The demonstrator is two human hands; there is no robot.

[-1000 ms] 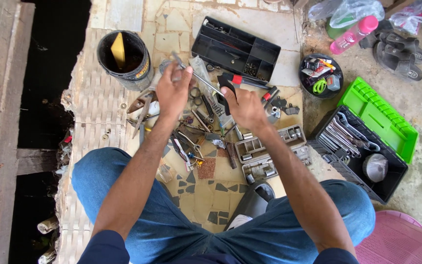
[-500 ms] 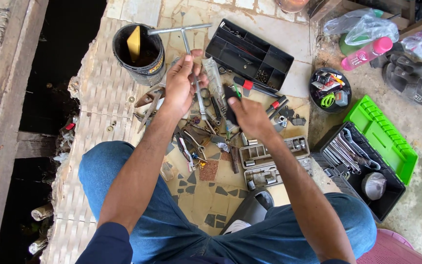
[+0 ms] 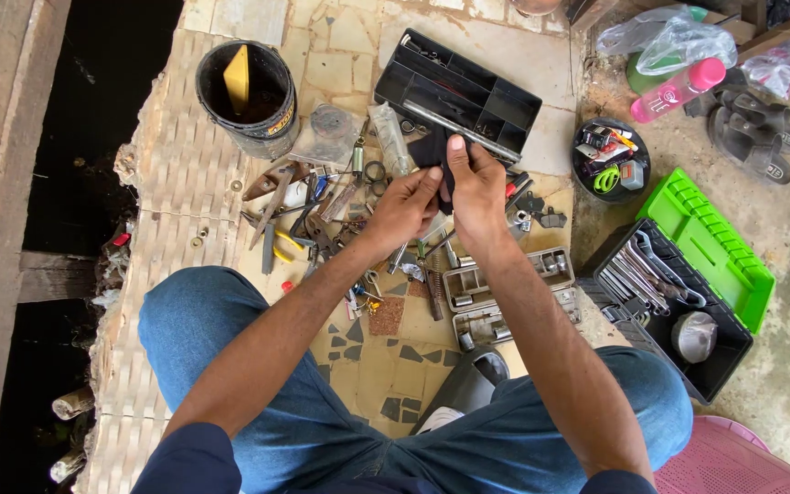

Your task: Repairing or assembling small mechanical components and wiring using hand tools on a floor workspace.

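Holding a small black piece [image 3: 433, 146] at upper centre of frame, left hand [image 3: 406, 206] and right hand [image 3: 475, 187] both clamped on it, just below the black tray [image 3: 468, 96].

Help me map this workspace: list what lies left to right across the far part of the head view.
Black round bucket → black compartmented tray → round black dish of small parts → pink plastic bottle → dark sandals.

Green toolbox lid [image 3: 710, 247], pink bottle [image 3: 678, 90] — blue jeans [image 3: 258, 366], black bucket [image 3: 249, 96].
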